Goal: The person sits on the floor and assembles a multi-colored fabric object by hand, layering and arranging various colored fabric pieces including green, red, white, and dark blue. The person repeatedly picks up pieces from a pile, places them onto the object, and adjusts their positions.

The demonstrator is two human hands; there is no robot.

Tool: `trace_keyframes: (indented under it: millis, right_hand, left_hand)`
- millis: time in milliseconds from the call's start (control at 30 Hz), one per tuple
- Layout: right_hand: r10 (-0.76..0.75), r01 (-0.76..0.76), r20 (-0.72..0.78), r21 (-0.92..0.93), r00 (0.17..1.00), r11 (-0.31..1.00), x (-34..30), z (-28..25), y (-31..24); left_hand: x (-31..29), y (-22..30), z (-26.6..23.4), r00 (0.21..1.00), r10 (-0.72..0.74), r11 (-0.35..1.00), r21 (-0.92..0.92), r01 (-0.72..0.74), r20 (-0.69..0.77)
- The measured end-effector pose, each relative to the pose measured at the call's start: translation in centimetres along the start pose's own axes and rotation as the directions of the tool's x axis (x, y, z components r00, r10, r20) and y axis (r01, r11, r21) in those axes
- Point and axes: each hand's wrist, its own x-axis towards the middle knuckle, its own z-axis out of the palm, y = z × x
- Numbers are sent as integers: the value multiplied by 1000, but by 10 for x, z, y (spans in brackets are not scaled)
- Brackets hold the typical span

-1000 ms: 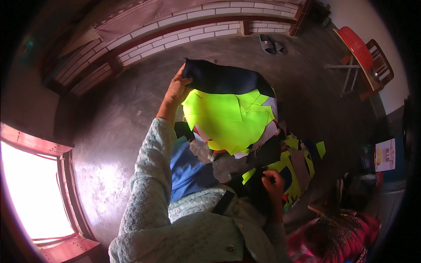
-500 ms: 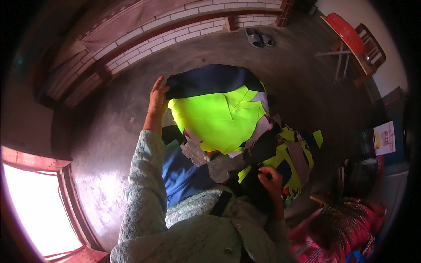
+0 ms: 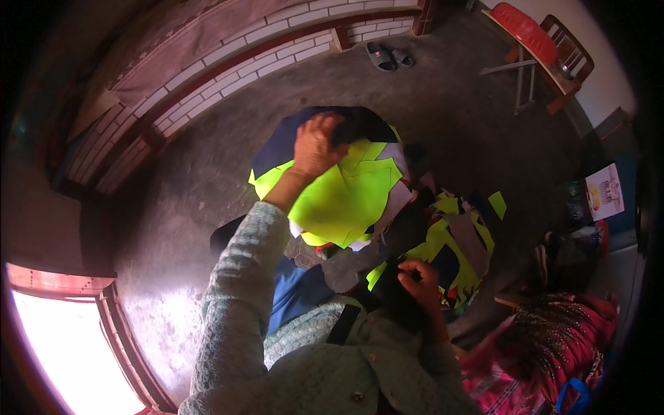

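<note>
A pile of bright yellow-green fabric pieces (image 3: 339,204) lies before me, with a dark navy fabric piece (image 3: 283,140) across its far side. My left hand (image 3: 319,145) rests on the navy piece, back up and fingers stretched, next to the yellow-green cloth. Close to my body, my right hand (image 3: 420,282) has its fingers curled together; what they hold, if anything, I cannot make out. Black cloth (image 3: 394,294) lies beside it. To its right is a heap of mixed scraps (image 3: 467,249) in yellow-green, grey and navy. Blue cloth (image 3: 294,294) lies near my lap.
Grey slippers (image 3: 389,57) lie on the concrete floor by a low brick wall (image 3: 277,55). At far right stands a small folding table (image 3: 532,66) with a red tray (image 3: 523,31). Pink patterned cloth (image 3: 553,346) is at lower right; bright light enters at lower left.
My left hand has moved right, from the navy piece's left edge onto its top. The navy piece now lies lower on its left side. My right hand keeps its curled pose.
</note>
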Motion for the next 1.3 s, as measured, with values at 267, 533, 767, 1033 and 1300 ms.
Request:
trace_keyframes:
  millis: [267,533,767,1033,1300]
  right_hand:
    - [-22,21,19,57,1000,998,-2,-4,7]
    - [16,-16,6,120,1000,993,-2,-4,9]
    - [14,-11,-21,130,1000,991,0,-2,0]
    - [21,-20,-11,118,1000,993,-1,0,6]
    - [79,-78,-4,115,997,990,-1,-11,18]
  left_hand:
    - [35,24,61,991,89,951,286,-116,104]
    - [58,27,74,981,-125,986,132,106,146]
    - [43,43,95,943,-43,965,257,-46,329]
    - [25,75,83,940,20,993,106,-60,339]
    - [-62,120,13,979,-23,633,-755,171,202]
